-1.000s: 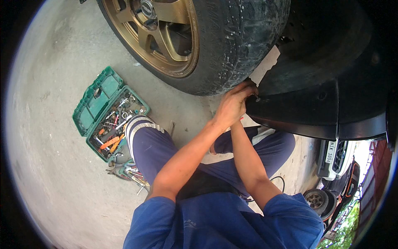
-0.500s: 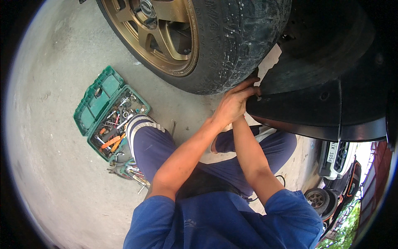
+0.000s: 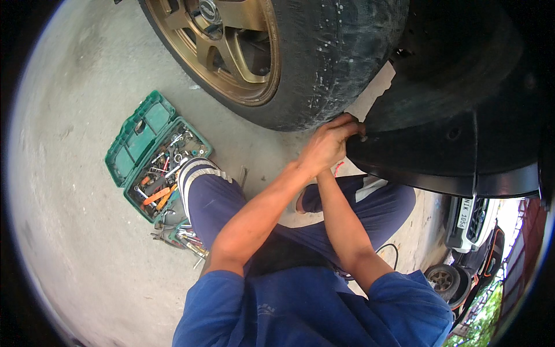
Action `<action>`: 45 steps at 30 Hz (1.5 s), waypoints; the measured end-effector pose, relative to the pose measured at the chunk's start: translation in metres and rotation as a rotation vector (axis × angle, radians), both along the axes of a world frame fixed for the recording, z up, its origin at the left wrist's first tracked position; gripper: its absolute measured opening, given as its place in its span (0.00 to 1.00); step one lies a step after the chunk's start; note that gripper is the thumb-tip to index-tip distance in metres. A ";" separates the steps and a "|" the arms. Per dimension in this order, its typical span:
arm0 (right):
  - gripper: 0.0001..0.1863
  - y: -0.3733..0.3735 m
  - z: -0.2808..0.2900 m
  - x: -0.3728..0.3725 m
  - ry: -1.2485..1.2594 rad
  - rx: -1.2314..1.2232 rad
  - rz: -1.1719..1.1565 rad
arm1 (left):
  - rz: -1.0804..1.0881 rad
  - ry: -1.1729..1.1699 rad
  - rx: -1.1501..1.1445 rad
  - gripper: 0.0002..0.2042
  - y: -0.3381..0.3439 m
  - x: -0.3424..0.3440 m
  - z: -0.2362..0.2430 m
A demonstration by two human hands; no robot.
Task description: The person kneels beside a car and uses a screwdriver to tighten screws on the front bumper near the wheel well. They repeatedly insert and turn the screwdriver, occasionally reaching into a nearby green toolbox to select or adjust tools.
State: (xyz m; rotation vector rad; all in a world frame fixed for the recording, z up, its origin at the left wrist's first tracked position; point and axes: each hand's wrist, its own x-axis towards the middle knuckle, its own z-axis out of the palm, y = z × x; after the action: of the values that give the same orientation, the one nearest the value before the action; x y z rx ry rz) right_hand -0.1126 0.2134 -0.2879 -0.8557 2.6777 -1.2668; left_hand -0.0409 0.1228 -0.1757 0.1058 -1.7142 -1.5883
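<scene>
My left hand (image 3: 330,141) has its fingers curled at the front edge of the black plastic panel (image 3: 425,150), beside a small pale fastener (image 3: 362,137) and just below the tire (image 3: 335,63) with its bronze rim (image 3: 234,55). I cannot make out what is between those fingers. My right forearm (image 3: 341,225) runs up beneath that hand; my right hand is hidden behind it and the panel's edge. A small red object (image 3: 339,169) shows by my right wrist.
An open green toolbox (image 3: 133,144) of loose tools lies left on the concrete floor (image 3: 81,243), with more tools (image 3: 188,237) below it. My bent legs frame my arms. A black hose (image 3: 393,253), white vehicle (image 3: 471,225) and loose-looking wheel (image 3: 442,280) are at the right.
My left hand's fingers shift slightly at the panel edge. The red object by my right wrist shows more now. The view has moved very slightly; otherwise little differs.
</scene>
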 end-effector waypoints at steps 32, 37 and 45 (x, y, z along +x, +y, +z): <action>0.15 0.014 -0.004 -0.028 0.030 -0.010 -0.008 | -0.082 -0.041 -0.008 0.10 -0.002 -0.005 -0.017; 0.15 0.014 -0.011 -0.029 0.013 -0.021 -0.002 | -0.279 -0.162 0.005 0.12 -0.010 -0.009 -0.019; 0.15 0.056 0.008 -0.037 -0.457 -0.429 0.066 | -0.248 -0.014 -0.354 0.07 -0.022 -0.019 -0.024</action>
State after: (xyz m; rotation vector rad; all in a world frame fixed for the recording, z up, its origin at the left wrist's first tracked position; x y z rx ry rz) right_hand -0.1491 0.2693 -0.2801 -0.5828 2.0462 -1.7962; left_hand -0.0599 0.1008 -0.1996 -0.2820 -2.0546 -1.4280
